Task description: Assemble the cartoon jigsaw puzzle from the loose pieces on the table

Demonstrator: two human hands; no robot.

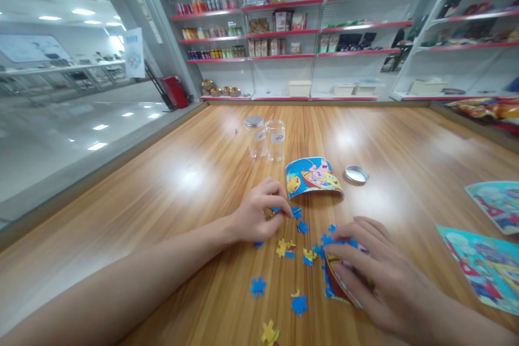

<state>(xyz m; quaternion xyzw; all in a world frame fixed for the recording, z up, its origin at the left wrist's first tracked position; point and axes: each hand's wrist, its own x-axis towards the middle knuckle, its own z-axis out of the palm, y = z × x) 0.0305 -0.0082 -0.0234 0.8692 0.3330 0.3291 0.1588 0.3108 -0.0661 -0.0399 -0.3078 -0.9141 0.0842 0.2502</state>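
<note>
Several loose jigsaw pieces (pixel 286 248), blue and yellow, lie scattered on the wooden table (pixel 194 184). My left hand (pixel 259 213) is closed in a pinch on one blue piece at its fingertips. My right hand (pixel 365 267) rests flat with fingers spread on a joined patch of puzzle (pixel 338 286), pressing it to the table. A curled cartoon picture sheet (pixel 312 175) stands just beyond the pieces.
Two clear jars (pixel 265 138) stand farther back, one capped, the other without its lid. A silver lid (pixel 357 174) lies right of the sheet. Two cartoon picture sheets (pixel 486 265) lie at the right edge. Store shelves (pixel 308 27) line the back wall.
</note>
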